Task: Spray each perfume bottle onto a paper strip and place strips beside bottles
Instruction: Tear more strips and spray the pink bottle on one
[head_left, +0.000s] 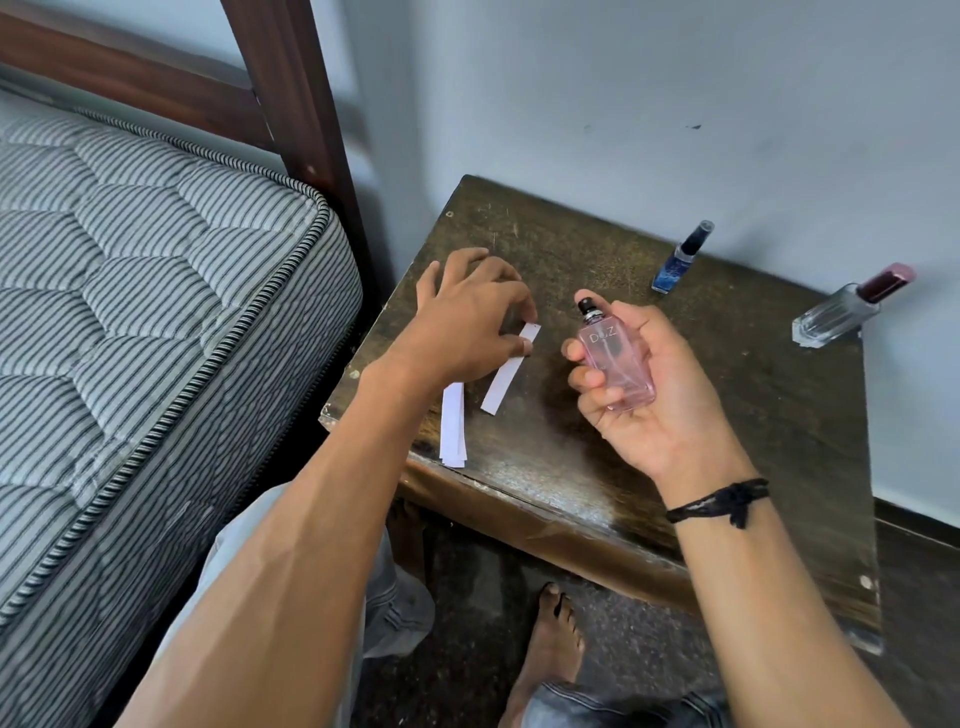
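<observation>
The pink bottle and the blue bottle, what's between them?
Just bare table between the pink bottle and blue bottle, in the head view.

A worn dark wooden table (727, 415) carries paper strips (453, 431), a blue bottle (675, 265) and a clear bottle (836, 317)

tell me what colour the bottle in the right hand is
Pale pink with a black sprayer, seen from the head view: pink bottle in the right hand.

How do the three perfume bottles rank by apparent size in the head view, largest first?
1. Pink bottle, held in the right hand; it is nearest the camera, so its lead may be partly perspective.
2. Clear bottle with the dark red cap, close behind the pink one in apparent size.
3. Blue bottle, clearly smallest and slimmest.
</observation>
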